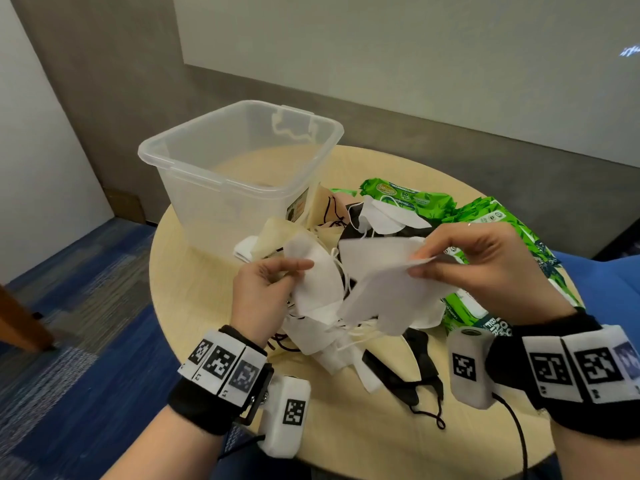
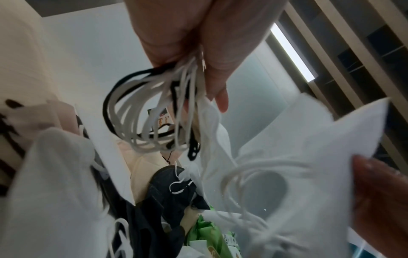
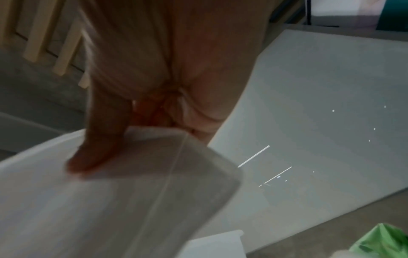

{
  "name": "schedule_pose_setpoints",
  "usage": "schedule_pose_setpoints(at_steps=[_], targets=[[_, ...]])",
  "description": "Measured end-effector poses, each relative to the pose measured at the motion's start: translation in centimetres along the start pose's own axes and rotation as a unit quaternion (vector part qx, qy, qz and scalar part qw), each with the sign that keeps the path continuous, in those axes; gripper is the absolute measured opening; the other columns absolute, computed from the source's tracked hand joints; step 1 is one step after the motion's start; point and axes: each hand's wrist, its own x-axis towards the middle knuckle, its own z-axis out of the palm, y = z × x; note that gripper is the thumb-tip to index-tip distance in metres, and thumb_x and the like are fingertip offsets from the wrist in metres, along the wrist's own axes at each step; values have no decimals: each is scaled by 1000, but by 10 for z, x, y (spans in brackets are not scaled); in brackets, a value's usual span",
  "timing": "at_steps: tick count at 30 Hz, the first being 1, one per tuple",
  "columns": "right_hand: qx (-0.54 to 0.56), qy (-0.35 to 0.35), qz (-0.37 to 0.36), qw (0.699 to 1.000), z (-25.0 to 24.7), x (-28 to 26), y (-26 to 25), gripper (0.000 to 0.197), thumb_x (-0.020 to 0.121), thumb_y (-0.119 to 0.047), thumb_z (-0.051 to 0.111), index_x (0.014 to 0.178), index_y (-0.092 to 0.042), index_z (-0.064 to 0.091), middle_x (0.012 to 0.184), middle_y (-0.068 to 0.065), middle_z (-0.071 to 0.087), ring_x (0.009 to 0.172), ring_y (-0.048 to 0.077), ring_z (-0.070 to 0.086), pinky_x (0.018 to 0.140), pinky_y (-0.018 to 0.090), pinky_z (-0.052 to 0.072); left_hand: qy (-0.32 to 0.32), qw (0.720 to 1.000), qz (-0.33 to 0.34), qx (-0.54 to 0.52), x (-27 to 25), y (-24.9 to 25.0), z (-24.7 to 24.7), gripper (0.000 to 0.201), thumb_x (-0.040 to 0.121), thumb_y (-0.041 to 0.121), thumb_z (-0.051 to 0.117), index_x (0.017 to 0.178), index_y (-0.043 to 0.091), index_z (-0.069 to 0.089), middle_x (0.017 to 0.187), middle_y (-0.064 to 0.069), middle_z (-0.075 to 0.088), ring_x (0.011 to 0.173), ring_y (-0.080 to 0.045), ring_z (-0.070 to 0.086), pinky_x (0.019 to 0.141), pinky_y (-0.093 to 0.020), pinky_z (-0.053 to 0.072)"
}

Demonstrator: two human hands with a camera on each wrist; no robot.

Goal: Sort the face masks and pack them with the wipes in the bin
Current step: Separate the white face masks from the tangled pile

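White face masks [image 1: 322, 285] are bunched in the left hand [image 1: 263, 292], just in front of the clear bin [image 1: 239, 161]. The wrist view shows why: its fingers are curled round a cluster of white and black ear loops [image 2: 154, 111], so a growing set of one colour hangs together while the other hand works. The right hand [image 1: 485, 261] pinches the top edge of a single white mask [image 1: 377, 275] between thumb and fingertips and holds it spread flat — probably to check it and lay it against the gathered bunch. Nearer the bin than the hands lie the unsorted cream masks [image 1: 277, 233] and a black mask [image 1: 353, 230]. More black masks [image 1: 415, 372] lie on the person's side of the heap. To the right of the bin sit green wipes packs [image 1: 408, 199]; the bin itself looks unpacked, though its floor is hard to read.

Everything rests on a round pale wooden table [image 1: 180, 299] — beyond it a grey wall base under a white board, and blue patterned carpet to the bin's left.
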Motion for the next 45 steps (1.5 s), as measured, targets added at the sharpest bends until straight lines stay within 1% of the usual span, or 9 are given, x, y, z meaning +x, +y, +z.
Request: schedule_pose_setpoints(at_steps=[4, 10, 17, 19, 24, 29, 34, 37, 45], targets=[[49, -157, 38, 986, 7, 2, -15, 7, 67, -22, 75, 68, -22, 69, 70, -10, 66, 68, 3, 58, 68, 12, 42, -22, 1000, 11, 7, -1, 1, 3, 30, 88, 0, 57, 87, 26, 71, 95, 7, 71, 88, -7, 64, 78, -16, 51], [-34, -54, 104, 993, 30, 14, 4, 22, 76, -8, 74, 69, -27, 64, 68, -11, 64, 71, 0, 55, 72, 25, 43, -136, 981, 2, -138, -11, 11, 9, 33, 77, 43, 54, 91, 23, 76, 97, 1, 73, 99, -15, 65, 85, -27, 51], [-115, 50, 97, 987, 44, 14, 14, 27, 73, -8, 75, 68, -30, 59, 90, 0, 57, 85, 10, 53, 76, 16, 38, -129, 985, 11, -110, -15, 19, 16, 18, 89, -1, 52, 97, 4, 68, 76, 7, 73, 73, -3, 66, 65, -14, 50], [-126, 37, 77, 988, 43, 13, 12, 24, 70, -8, 78, 69, -26, 62, 93, -2, 52, 89, 10, 51, 77, 9, 36, -120, 988, 13, -97, -13, 19, 15, 20, 90, -1, 52, 97, 6, 68, 75, 8, 72, 72, -2, 65, 65, -13, 50], [-166, -41, 32, 985, 44, 14, 6, 12, 72, -24, 73, 77, -14, 71, 73, -22, 56, 74, 2, 53, 72, 29, 39, -107, 991, 10, -80, -12, 19, 14, 22, 92, 3, 50, 89, 13, 70, 75, 11, 72, 73, 1, 64, 65, -11, 48], [-168, -49, 63, 983, 46, 18, 5, 5, 77, -16, 73, 80, -17, 68, 77, -10, 64, 82, 12, 57, 84, 38, 38, -107, 990, 7, -89, -12, 21, 13, 26, 92, 2, 48, 85, 14, 71, 76, 9, 73, 76, -1, 65, 69, -12, 48], [-110, -171, 92, 975, 33, 20, -3, 22, 78, -11, 72, 71, -28, 60, 72, -13, 62, 74, -3, 54, 68, 10, 37, -115, 988, -4, -104, -14, 27, 11, 30, 93, 0, 44, 82, 14, 69, 70, 12, 71, 69, 3, 64, 64, -10, 47], [-89, -223, 123, 963, 25, 20, -6, 19, 78, -11, 72, 71, -25, 62, 74, -10, 63, 72, -5, 54, 67, 9, 38, -120, 987, -12, -108, -14, 27, 11, 31, 94, 0, 43, 82, 13, 68, 69, 12, 71, 68, 4, 64, 63, -10, 48], [-123, -87, 121, 981, 42, 21, 6, 24, 76, -14, 73, 77, -30, 56, 72, 0, 60, 68, 9, 50, 62, 16, 35, -130, 986, -32, -104, -16, 19, 14, 24, 91, 13, 55, 81, 18, 76, 80, 2, 73, 84, -16, 64, 83, -33, 48]])
